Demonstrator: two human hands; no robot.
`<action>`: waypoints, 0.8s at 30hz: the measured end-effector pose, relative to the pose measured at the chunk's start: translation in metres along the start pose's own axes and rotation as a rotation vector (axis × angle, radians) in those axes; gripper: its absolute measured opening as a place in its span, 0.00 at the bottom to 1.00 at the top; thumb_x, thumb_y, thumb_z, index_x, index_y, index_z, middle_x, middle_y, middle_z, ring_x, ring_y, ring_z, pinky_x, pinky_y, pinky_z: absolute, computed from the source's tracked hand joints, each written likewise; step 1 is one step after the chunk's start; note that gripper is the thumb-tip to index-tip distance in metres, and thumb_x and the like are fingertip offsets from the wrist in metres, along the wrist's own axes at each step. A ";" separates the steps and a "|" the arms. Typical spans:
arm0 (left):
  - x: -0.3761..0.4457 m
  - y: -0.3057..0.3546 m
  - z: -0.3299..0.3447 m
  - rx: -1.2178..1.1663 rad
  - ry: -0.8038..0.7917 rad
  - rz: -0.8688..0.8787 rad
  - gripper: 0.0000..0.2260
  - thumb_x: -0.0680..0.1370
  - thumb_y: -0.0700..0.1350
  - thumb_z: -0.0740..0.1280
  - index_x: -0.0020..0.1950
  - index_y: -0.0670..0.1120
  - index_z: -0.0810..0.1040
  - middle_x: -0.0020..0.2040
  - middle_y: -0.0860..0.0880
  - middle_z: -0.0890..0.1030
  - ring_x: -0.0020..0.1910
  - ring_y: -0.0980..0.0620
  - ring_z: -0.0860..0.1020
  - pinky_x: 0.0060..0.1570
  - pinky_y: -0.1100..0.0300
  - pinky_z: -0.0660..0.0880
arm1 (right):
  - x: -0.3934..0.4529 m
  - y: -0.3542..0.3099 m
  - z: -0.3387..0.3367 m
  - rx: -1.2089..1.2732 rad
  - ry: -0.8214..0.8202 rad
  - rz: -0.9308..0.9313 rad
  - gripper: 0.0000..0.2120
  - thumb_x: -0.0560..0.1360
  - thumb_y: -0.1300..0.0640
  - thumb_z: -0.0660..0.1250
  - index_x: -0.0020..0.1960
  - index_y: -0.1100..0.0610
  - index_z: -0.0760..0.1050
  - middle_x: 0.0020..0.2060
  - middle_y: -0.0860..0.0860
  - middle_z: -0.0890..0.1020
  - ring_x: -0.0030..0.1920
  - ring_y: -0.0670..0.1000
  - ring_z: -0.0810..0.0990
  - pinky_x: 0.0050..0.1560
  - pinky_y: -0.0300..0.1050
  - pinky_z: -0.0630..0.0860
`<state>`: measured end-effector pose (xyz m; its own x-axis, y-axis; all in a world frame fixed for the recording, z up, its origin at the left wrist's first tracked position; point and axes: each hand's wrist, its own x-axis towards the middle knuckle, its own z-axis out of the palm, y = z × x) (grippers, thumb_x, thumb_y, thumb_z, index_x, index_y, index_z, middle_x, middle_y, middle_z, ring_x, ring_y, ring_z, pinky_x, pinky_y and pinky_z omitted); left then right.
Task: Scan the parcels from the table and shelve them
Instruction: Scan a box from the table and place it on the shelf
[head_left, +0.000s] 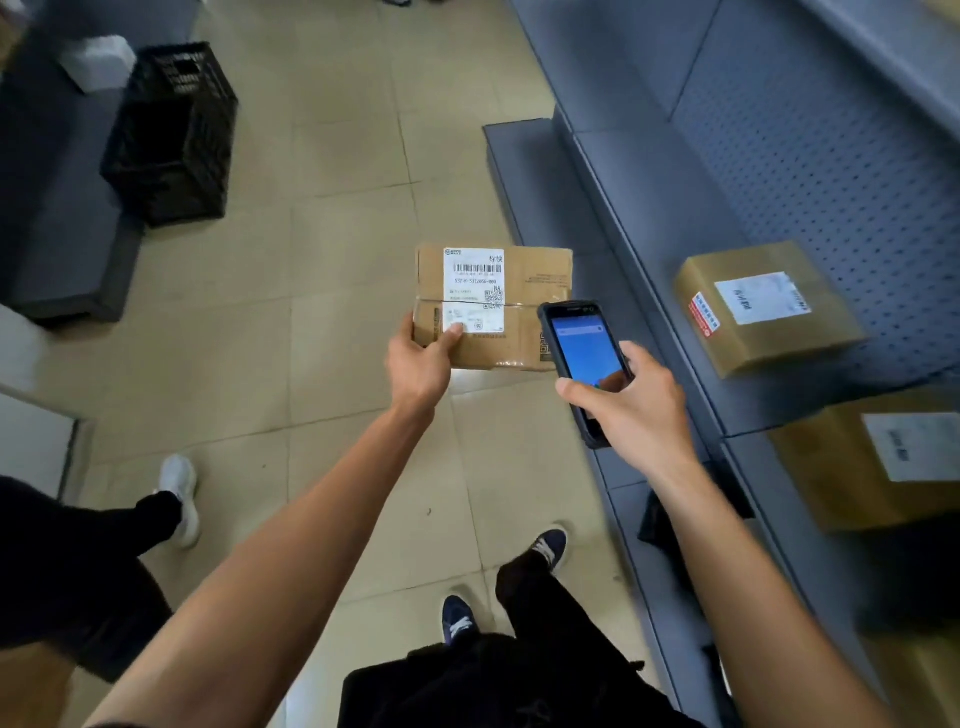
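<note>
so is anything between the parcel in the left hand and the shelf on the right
Nothing visible blocks it. The parcel is gripped by the left hand over open floor beside the shelf. The scanner in the right hand overlaps its right edge. Two boxes already sit there, with bare shelf beyond them.

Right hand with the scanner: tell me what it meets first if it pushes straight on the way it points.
Probably the cardboard parcel held by the left hand. The right hand aims the handheld scanner up-left, its top overlapping the parcel's right edge. Depth is unclear, so it may pass above.
</note>
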<state>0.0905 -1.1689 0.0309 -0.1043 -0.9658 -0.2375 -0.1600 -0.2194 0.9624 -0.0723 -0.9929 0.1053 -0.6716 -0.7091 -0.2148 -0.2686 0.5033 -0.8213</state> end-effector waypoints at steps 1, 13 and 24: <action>0.014 0.002 0.015 0.005 -0.016 -0.005 0.17 0.76 0.45 0.75 0.64 0.47 0.81 0.54 0.55 0.87 0.54 0.56 0.85 0.63 0.51 0.80 | 0.014 0.002 -0.004 0.005 0.020 0.017 0.18 0.67 0.45 0.80 0.43 0.49 0.73 0.34 0.43 0.78 0.34 0.36 0.77 0.35 0.40 0.69; 0.144 0.051 0.187 0.126 -0.186 0.005 0.18 0.76 0.46 0.75 0.66 0.48 0.80 0.54 0.56 0.86 0.54 0.55 0.84 0.62 0.55 0.80 | 0.168 0.017 -0.053 0.090 0.135 0.187 0.20 0.67 0.46 0.80 0.52 0.52 0.77 0.41 0.50 0.81 0.41 0.51 0.81 0.44 0.49 0.79; 0.231 0.067 0.244 0.183 -0.314 0.025 0.16 0.77 0.47 0.75 0.64 0.51 0.81 0.51 0.60 0.85 0.51 0.61 0.83 0.53 0.62 0.79 | 0.251 0.000 -0.049 0.094 0.224 0.261 0.20 0.66 0.43 0.79 0.51 0.50 0.77 0.39 0.47 0.81 0.37 0.46 0.79 0.36 0.42 0.73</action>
<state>-0.1840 -1.3734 0.0086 -0.4025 -0.8745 -0.2706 -0.3234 -0.1407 0.9357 -0.2749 -1.1467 0.0769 -0.8469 -0.4315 -0.3108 -0.0105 0.5979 -0.8015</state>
